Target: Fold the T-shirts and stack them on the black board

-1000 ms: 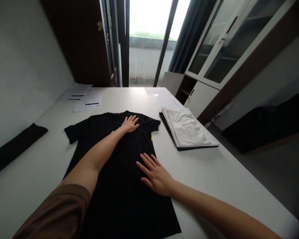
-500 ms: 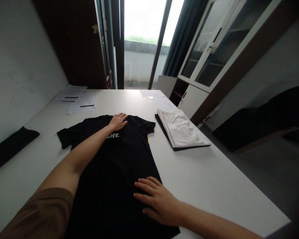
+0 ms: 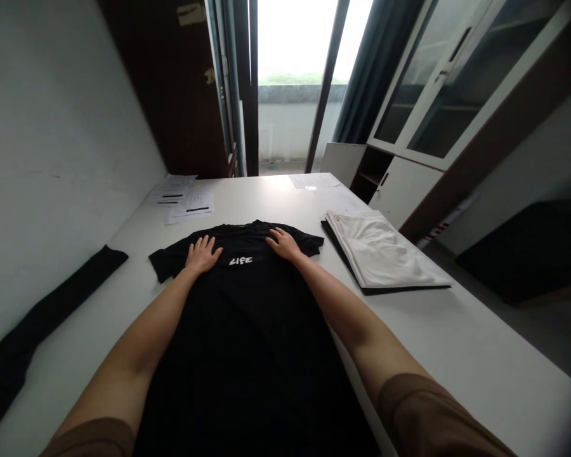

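A black T-shirt (image 3: 257, 343) lies spread on the white table (image 3: 423, 343), its collar at the far end and its hem toward me. White lettering runs across its upper part. My left hand (image 3: 202, 255) rests flat on the shirt near the left shoulder, fingers spread. On the other side of the lettering, my right hand (image 3: 284, 244) lies on the fabric close to the right shoulder, also with fingers apart. Neither hand grasps the cloth.
Folded white cloth (image 3: 380, 247) lies over a black piece on the right. Another black garment (image 3: 52, 311) stretches along the left. Papers (image 3: 185, 200) lie at the far left, by the wall. Beyond the table are a glass door and a cabinet (image 3: 404, 190).
My right hand has moved from the lower right of the shirt up to its right shoulder area. My left hand has shifted left across the chest. The camera view has turned slightly left.
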Action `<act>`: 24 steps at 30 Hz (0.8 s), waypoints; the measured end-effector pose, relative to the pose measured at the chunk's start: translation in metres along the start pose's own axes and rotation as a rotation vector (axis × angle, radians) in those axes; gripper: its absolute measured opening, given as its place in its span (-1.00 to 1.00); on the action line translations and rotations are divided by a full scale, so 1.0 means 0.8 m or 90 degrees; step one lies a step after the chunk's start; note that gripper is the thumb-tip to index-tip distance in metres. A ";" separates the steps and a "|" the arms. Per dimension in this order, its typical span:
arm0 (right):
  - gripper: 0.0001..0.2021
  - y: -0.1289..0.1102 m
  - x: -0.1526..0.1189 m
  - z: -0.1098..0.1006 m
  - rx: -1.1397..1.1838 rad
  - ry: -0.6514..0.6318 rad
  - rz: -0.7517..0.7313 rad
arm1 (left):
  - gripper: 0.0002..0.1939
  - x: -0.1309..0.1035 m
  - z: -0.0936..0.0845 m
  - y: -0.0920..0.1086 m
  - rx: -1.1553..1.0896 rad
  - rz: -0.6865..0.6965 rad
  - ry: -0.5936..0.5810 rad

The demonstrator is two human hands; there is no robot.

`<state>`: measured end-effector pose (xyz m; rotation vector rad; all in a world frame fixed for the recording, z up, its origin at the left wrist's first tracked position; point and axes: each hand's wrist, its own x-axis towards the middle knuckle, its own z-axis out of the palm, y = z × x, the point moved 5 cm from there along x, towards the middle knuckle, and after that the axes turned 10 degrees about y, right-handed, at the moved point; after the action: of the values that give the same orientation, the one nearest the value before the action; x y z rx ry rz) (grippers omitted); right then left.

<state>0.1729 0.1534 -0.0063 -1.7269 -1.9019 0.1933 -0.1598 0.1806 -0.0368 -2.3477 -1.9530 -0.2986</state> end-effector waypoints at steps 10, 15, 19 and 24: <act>-0.36 0.070 0.018 0.002 -0.162 -0.074 -0.057 | -0.20 0.041 0.006 -0.076 0.000 -0.065 -0.003; -0.40 0.061 0.011 -0.001 -0.161 -0.038 -0.069 | -0.27 0.013 -0.006 -0.096 -0.016 0.042 -0.001; -0.48 0.047 0.001 -0.019 -0.137 0.053 -0.072 | -0.28 -0.013 -0.012 -0.139 0.032 0.003 -0.039; -0.55 0.043 -0.032 -0.055 -0.120 0.157 -0.065 | -0.28 -0.030 -0.020 -0.174 0.058 -0.096 -0.035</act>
<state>0.2249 0.1230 0.0071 -1.6786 -1.8651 -0.2353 -0.3018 0.1803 -0.0351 -2.1813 -2.1253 -0.1513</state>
